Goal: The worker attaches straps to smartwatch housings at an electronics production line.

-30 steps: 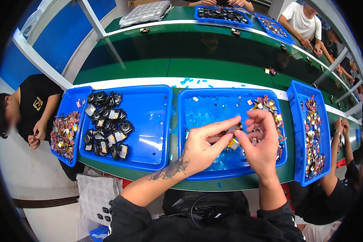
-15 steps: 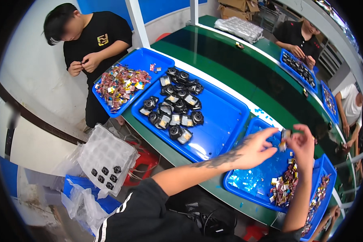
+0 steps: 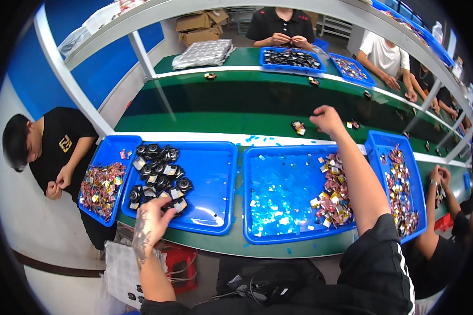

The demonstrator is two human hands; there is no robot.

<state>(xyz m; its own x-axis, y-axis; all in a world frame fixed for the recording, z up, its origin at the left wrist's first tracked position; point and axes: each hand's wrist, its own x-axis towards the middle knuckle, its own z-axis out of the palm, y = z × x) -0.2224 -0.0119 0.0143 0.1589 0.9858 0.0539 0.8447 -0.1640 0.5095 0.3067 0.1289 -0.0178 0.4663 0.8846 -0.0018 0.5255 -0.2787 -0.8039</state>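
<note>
My left hand (image 3: 153, 223) reaches over the near rim of a blue tray (image 3: 210, 173) and its curled fingers rest on the nearest of several black round parts (image 3: 156, 173). I cannot tell whether it grips one. My right hand (image 3: 327, 119) is stretched far out over the green conveyor belt (image 3: 220, 123), closed in a fist. A small colourful part (image 3: 298, 127) lies on the belt just left of it. Under my right forearm stands a second blue tray (image 3: 257, 157) with pale film scraps and a heap of small colourful parts (image 3: 333, 197).
A third blue tray (image 3: 383, 144) of colourful parts stands at the right, and a fourth (image 3: 110, 149) at the far left. A person in black (image 3: 58, 152) works there. More people sit across the belt and at the right. A metal frame post (image 3: 142, 55) rises behind.
My hands have parted from the small part over the middle tray. The left went to the black parts, the right out over the belt. My view swung back toward the belt.
</note>
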